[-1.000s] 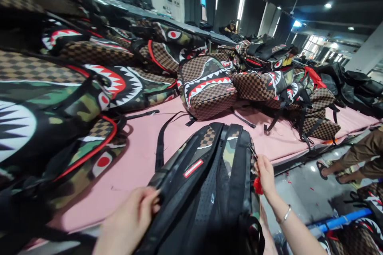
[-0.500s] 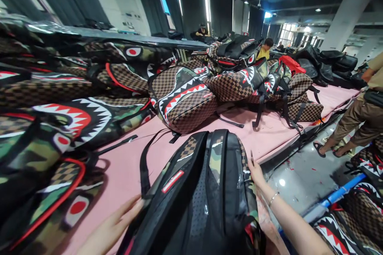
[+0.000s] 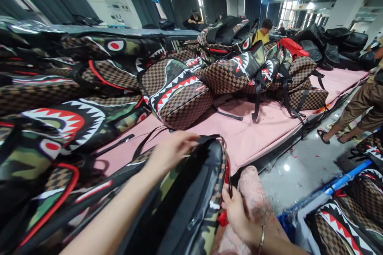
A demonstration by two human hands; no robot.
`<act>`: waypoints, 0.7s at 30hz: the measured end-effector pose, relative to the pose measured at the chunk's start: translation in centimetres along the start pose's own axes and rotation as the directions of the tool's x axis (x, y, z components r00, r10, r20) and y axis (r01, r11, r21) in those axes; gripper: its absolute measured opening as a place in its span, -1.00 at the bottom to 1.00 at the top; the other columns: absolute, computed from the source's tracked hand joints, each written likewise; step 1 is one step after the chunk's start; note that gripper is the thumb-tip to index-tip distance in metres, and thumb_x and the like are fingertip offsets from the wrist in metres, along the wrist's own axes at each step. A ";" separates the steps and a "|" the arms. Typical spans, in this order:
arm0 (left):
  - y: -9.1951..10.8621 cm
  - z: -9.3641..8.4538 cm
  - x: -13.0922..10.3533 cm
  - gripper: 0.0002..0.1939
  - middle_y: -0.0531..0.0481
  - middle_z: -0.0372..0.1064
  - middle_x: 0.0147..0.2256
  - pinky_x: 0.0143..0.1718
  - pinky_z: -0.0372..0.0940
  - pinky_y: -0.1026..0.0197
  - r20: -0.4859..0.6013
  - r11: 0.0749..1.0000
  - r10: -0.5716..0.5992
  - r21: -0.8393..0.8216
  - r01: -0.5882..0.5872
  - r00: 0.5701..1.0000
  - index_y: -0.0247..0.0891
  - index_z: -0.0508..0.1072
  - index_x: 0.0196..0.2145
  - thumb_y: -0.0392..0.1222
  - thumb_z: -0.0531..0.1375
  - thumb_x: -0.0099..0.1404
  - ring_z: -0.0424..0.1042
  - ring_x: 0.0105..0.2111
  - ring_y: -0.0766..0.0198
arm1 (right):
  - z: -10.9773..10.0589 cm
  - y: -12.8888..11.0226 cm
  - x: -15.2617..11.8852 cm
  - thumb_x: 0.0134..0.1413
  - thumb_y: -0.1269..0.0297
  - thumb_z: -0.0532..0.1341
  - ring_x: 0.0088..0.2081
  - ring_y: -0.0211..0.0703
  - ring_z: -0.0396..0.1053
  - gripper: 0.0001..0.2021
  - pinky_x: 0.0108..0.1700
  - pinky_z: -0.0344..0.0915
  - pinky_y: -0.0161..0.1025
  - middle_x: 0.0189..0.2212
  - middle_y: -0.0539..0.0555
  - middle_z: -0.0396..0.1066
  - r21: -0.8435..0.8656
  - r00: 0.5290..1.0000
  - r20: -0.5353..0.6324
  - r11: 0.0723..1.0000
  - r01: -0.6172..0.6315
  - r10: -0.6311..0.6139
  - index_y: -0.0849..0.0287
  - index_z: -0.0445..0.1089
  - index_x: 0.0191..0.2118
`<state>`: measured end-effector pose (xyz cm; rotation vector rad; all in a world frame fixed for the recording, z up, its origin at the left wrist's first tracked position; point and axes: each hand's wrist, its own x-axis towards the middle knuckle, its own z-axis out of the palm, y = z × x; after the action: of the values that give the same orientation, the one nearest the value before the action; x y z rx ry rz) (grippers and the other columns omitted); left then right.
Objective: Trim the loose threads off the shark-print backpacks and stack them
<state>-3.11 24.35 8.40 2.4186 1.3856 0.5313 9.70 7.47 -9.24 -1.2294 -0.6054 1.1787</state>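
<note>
A black-backed backpack with checkered and camouflage sides lies tilted in front of me, its dark padded back facing up and left. My left hand reaches across its upper end, fingers loosely bent and extended near the top edge; whether the fingertips press on the fabric is hard to see. At the bag's right side, my right hand is closed around a thin dark pointed tool, close to the checkered edge and a patch of red lining. Its exact kind is hidden by the fingers.
Several shark-mouth backpacks are heaped across the pink-covered table. More bags fill a blue-edged crate at lower right. A person in brown trousers stands on the right; others sit farther back.
The backpack has turned and tipped to its side. My left hand has gone from its left side up over its top. My right hand has come lower and nearer along the right edge.
</note>
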 end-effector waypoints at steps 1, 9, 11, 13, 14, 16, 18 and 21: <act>1.1 1.7 0.2 -0.74 0.02 0.43 -0.21 -0.10 0.22 0.25 0.140 0.991 0.130 -0.036 -0.127 0.982 -0.15 0.45 -0.23 -0.10 0.15 0.10 0.38 -0.20 0.24 | -0.1 0.2 -0.3 0.05 -0.06 0.08 -0.39 -0.17 0.44 -0.58 -0.37 0.36 -0.26 -0.35 0.12 0.44 0.028 0.999 0.034 0.999 -0.042 0.041 0.21 0.34 -0.18; 0.8 8.2 -2.3 -0.84 -0.03 0.32 -0.29 -0.25 0.26 0.27 0.346 0.935 0.349 -0.071 -0.347 0.871 -0.25 0.39 -0.27 -0.33 0.13 0.14 0.36 -0.29 0.26 | -4.8 -1.8 0.4 0.03 0.18 0.11 -0.45 -0.18 0.34 -0.84 -0.36 0.29 -0.26 -0.52 0.02 0.36 -0.452 0.994 -0.036 0.889 0.076 -0.103 0.14 0.29 -0.42; 0.3 8.2 -2.7 -0.90 0.00 0.30 -0.35 -0.30 0.25 0.29 0.333 0.928 0.354 -0.011 -0.372 0.874 -0.24 0.38 -0.34 -0.32 0.09 0.18 0.35 -0.34 0.28 | -5.3 -2.5 0.4 0.07 0.22 0.06 -0.37 -0.16 0.35 -0.86 -0.29 0.27 -0.25 -0.45 0.03 0.38 -0.604 0.982 -0.003 0.783 0.150 -0.190 0.13 0.30 -0.33; 0.3 8.2 -3.0 -0.88 0.02 0.28 -0.41 -0.35 0.24 0.30 0.337 0.921 0.361 0.020 -0.389 0.870 -0.23 0.38 -0.39 -0.32 0.05 0.21 0.34 -0.39 0.30 | -5.2 -3.2 0.3 0.13 0.25 0.00 -0.33 -0.16 0.36 -0.81 -0.29 0.26 -0.27 -0.38 0.04 0.39 -0.667 0.973 0.047 0.717 0.201 -0.228 0.14 0.29 -0.22; 0.4 8.3 -3.2 -0.86 0.03 0.27 -0.42 -0.37 0.23 0.30 0.337 0.919 0.362 0.027 -0.393 0.869 -0.23 0.38 -0.41 -0.32 0.04 0.22 0.33 -0.41 0.30 | -5.0 -3.5 0.3 0.14 0.25 -0.01 -0.33 -0.16 0.37 -0.80 -0.30 0.26 -0.28 -0.36 0.05 0.40 -0.682 0.967 0.078 0.694 0.230 -0.243 0.15 0.28 -0.18; 0.7 8.5 -3.7 -0.83 0.02 0.27 -0.42 -0.38 0.22 0.29 0.320 0.914 0.368 0.049 -0.404 0.873 -0.23 0.38 -0.39 -0.34 0.00 0.22 0.31 -0.42 0.30 | -4.8 -4.4 0.3 0.15 0.25 0.01 -0.35 -0.18 0.37 -0.80 -0.33 0.24 -0.31 -0.35 0.05 0.41 -0.695 0.950 0.149 0.655 0.297 -0.273 0.17 0.27 -0.16; 0.9 8.9 -4.5 -0.80 -0.02 0.29 -0.39 -0.34 0.23 0.25 0.287 0.912 0.370 0.068 -0.404 0.884 -0.23 0.38 -0.37 -0.36 -0.03 0.23 0.31 -0.39 0.26 | -4.6 -5.2 0.5 0.15 0.23 0.04 -0.36 -0.19 0.38 -0.80 -0.34 0.23 -0.34 -0.35 0.05 0.42 -0.707 0.928 0.223 0.606 0.364 -0.298 0.17 0.28 -0.16; 0.9 9.5 -5.6 -0.76 -0.09 0.32 -0.29 -0.25 0.25 0.19 0.215 0.925 0.350 0.076 -0.373 0.912 -0.24 0.37 -0.31 -0.37 -0.07 0.24 0.32 -0.29 0.21 | -4.5 -6.6 0.7 0.18 0.22 0.03 -0.34 -0.18 0.39 -0.80 -0.30 0.22 -0.34 -0.36 0.07 0.43 -0.754 0.890 0.335 0.480 0.450 -0.309 0.17 0.33 -0.21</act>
<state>-0.69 18.28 -0.53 2.7542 0.9122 0.2854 16.18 7.03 -4.59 -1.6479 -1.6015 0.5672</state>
